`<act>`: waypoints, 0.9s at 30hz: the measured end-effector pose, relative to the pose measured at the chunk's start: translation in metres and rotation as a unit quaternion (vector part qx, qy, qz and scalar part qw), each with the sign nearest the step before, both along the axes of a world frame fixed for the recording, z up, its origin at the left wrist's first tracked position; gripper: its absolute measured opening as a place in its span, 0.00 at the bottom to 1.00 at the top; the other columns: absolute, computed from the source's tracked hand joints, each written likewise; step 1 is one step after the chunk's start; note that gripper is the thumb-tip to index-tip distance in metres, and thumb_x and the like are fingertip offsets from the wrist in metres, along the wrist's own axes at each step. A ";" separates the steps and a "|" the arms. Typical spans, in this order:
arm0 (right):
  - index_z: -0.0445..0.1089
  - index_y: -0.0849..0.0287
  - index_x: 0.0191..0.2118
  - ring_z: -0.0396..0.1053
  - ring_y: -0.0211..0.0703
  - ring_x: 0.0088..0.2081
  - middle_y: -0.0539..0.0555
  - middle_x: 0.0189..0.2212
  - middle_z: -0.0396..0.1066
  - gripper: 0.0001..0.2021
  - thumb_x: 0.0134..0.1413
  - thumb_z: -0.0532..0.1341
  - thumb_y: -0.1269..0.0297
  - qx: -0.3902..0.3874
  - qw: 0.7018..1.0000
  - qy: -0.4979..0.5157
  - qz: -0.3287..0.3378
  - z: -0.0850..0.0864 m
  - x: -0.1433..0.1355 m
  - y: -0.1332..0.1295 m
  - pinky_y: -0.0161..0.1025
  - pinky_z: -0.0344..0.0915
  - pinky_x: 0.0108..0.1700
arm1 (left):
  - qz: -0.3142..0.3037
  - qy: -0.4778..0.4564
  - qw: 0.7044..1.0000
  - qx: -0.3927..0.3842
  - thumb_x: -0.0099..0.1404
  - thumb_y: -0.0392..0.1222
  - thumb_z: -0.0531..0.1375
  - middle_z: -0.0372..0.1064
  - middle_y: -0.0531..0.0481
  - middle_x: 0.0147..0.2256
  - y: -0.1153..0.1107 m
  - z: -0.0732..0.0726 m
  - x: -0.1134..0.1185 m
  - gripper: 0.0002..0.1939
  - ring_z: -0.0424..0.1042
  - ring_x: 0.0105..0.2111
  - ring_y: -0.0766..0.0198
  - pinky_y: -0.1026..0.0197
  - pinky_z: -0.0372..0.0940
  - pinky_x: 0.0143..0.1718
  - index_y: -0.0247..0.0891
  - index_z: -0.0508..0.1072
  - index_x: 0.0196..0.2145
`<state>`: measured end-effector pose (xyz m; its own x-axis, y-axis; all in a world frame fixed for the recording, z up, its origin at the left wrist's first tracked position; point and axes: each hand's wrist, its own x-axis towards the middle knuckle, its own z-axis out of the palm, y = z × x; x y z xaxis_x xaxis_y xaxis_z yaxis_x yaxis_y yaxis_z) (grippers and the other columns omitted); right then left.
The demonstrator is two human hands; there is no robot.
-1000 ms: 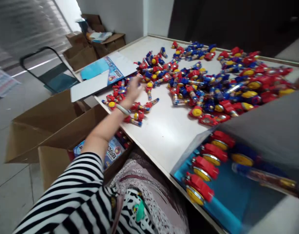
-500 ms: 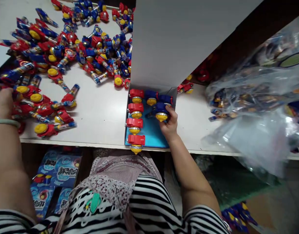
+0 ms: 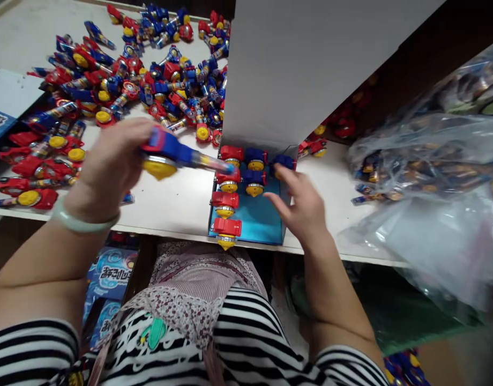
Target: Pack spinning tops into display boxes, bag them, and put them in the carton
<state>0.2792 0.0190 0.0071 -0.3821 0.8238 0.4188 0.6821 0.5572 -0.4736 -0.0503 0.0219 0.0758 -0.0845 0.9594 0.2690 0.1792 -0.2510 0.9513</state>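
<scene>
My left hand is closed round a blue spinning top toy with a yellow tip and a clear tube handle. It holds the toy in the air left of the open display box, the tube end pointing right over the box's edge. My right hand is above the right side of the box, thumb and fingers apart, holding nothing. Inside the box, several red spinning top toys form a column on the left. Beside them stand blue spinning top toys, one of them partly hidden by my right fingers.
A big heap of red and blue toys covers the table's left and back. The box's tall white lid stands up behind it. Clear plastic bags of toys lie to the right. Printed boxes sit below the table edge.
My left hand has come from the heap towards the box with a blue spinning top toy. My right hand has let go of another blue one, which stands in the box's middle column.
</scene>
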 end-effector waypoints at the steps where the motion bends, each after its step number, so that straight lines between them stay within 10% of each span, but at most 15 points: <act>1: 0.60 0.47 0.67 0.70 0.56 0.55 0.59 0.56 0.69 0.32 0.59 0.65 0.53 0.033 0.999 0.014 -0.006 0.017 -0.001 -0.009 0.54 0.74 0.55 | -0.056 0.000 0.998 -0.018 0.60 0.46 0.60 0.70 0.52 0.30 0.000 0.007 0.024 0.08 0.69 0.32 0.64 0.60 0.65 0.34 0.39 0.74 0.29; 4: 0.62 0.45 0.65 0.68 0.55 0.56 0.56 0.57 0.67 0.31 0.58 0.67 0.50 0.070 0.996 0.035 0.035 0.048 -0.007 -0.026 0.51 0.76 0.52 | -0.223 0.064 0.970 -0.077 0.64 0.46 0.62 0.70 0.52 0.30 0.003 0.020 0.083 0.09 0.71 0.32 0.64 0.61 0.67 0.34 0.37 0.75 0.32; 8: 0.60 0.44 0.65 0.71 0.50 0.52 0.56 0.55 0.66 0.30 0.58 0.66 0.55 0.040 0.995 0.087 0.032 0.029 0.007 -0.018 0.45 0.79 0.44 | -0.273 0.074 0.952 -0.115 0.68 0.51 0.62 0.70 0.51 0.31 0.015 0.015 0.111 0.13 0.74 0.31 0.64 0.62 0.70 0.33 0.37 0.74 0.37; 16: 0.55 0.52 0.60 0.71 0.48 0.50 0.60 0.54 0.62 0.32 0.54 0.67 0.55 0.035 0.969 0.241 -0.042 -0.071 0.053 0.024 0.45 0.78 0.45 | -0.063 0.035 0.996 -0.060 0.66 0.43 0.64 0.72 0.48 0.33 0.052 -0.034 0.048 0.08 0.73 0.29 0.67 0.64 0.70 0.30 0.36 0.73 0.38; 27: 0.54 0.51 0.58 0.69 0.50 0.49 0.58 0.49 0.63 0.29 0.55 0.67 0.55 0.161 0.978 0.123 -0.038 -0.069 0.055 0.027 0.52 0.72 0.49 | -0.009 0.020 0.998 -0.067 0.62 0.46 0.66 0.73 0.48 0.32 0.065 -0.076 0.011 0.09 0.72 0.27 0.67 0.64 0.71 0.28 0.37 0.74 0.34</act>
